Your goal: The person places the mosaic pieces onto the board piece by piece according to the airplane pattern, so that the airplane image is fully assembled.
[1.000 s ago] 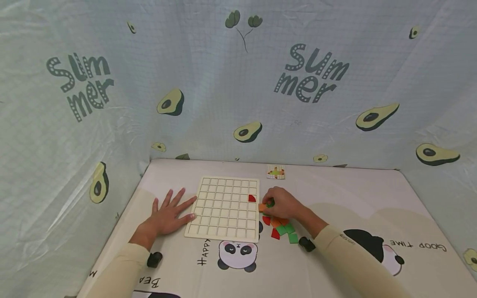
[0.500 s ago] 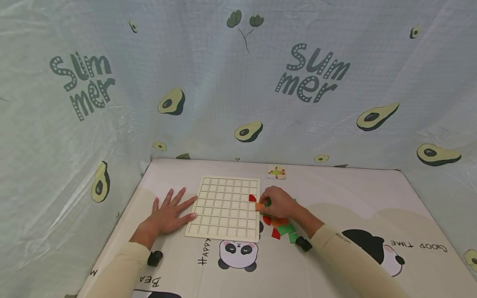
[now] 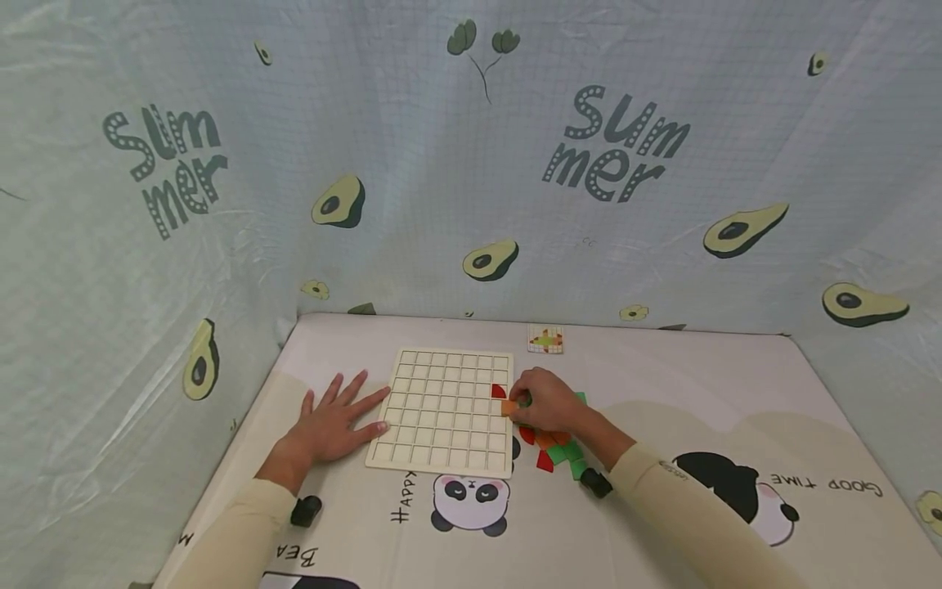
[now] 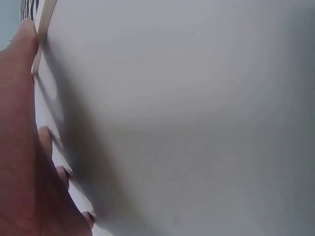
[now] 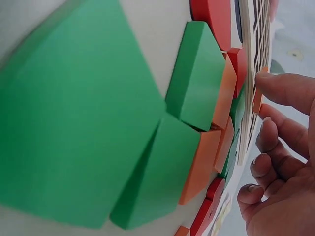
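Observation:
A pale wooden grid board lies on the table. My right hand pinches a small orange tile between thumb and forefinger, over the board's right edge. In the right wrist view the orange tile is tilted against the grid, other fingers curled beneath. Just above it, a red quarter-round tile occupies a cell in the right-hand column. My left hand lies flat with spread fingers, thumb and forefinger touching the board's left edge. The left wrist view shows its thumb against the board's side.
Loose green tiles, red and orange ones lie in a pile right of the board, partly under my right hand. A small pattern card lies behind the board. A printed curtain closes off the table's back and sides.
My right hand has moved slightly left, carrying the orange tile from beside the board to over its right edge. A green tile has come into view behind the hand. My left hand stays put.

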Motion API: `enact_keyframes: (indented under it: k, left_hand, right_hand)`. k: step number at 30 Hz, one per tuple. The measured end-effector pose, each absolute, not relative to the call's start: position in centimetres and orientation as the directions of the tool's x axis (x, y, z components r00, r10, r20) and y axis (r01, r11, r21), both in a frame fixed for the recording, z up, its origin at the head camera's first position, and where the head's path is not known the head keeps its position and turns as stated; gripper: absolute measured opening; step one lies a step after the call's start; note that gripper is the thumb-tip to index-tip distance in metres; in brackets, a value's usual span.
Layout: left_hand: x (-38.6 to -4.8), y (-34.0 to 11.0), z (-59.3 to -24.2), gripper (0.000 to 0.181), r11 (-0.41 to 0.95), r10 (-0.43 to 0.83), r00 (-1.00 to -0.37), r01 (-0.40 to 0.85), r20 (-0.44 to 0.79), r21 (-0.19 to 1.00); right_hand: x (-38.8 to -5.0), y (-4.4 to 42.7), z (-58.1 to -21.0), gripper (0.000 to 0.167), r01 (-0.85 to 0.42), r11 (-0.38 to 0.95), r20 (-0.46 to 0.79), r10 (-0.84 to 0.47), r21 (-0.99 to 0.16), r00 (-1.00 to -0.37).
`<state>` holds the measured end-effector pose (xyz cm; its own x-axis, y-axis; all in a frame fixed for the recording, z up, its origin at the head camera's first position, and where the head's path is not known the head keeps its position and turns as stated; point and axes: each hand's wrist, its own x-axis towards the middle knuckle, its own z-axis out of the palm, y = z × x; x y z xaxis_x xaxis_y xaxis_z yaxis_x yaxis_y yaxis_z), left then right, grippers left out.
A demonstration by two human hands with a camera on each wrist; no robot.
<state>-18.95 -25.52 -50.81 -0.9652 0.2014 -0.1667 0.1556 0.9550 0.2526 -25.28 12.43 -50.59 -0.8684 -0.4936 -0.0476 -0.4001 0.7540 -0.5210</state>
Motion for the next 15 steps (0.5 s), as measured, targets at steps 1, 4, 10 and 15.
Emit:
enact_keyframes:
  k: [1, 4, 10, 15]
  left_hand:
    - [-18.95, -25.52, -50.8, 0.069, 0.955, 0.202, -0.966, 0.158, -0.162, 0.25]
    - [-18.95, -25.57, -50.86, 0.069, 0.955, 0.204, -0.967, 0.162, -0.154, 0.248]
    - [-18.99, -25.69, -51.25, 0.07, 0.954, 0.208, -0.968, 0.169, -0.142, 0.246]
    - [-19.02, -25.84, -51.43, 0.069, 0.956, 0.208, -0.971, 0.176, -0.121, 0.236]
  right_hand:
    - [-25.29, 12.41, -50.63, 0.015, -0.405, 0.753, -0.044, -0.496, -0.519, -0.867]
    - [-25.3, 12.36, -50.83, 0.016, -0.418, 0.745, -0.029, -0.504, -0.519, -0.863]
    - [-25.2, 12.13, -51.07, 0.021, -0.419, 0.723, -0.015, -0.51, -0.549, -0.86]
    - [-25.15, 11.91, -51.11, 0.022, -0.415, 0.718, -0.017, -0.51, -0.559, -0.86]
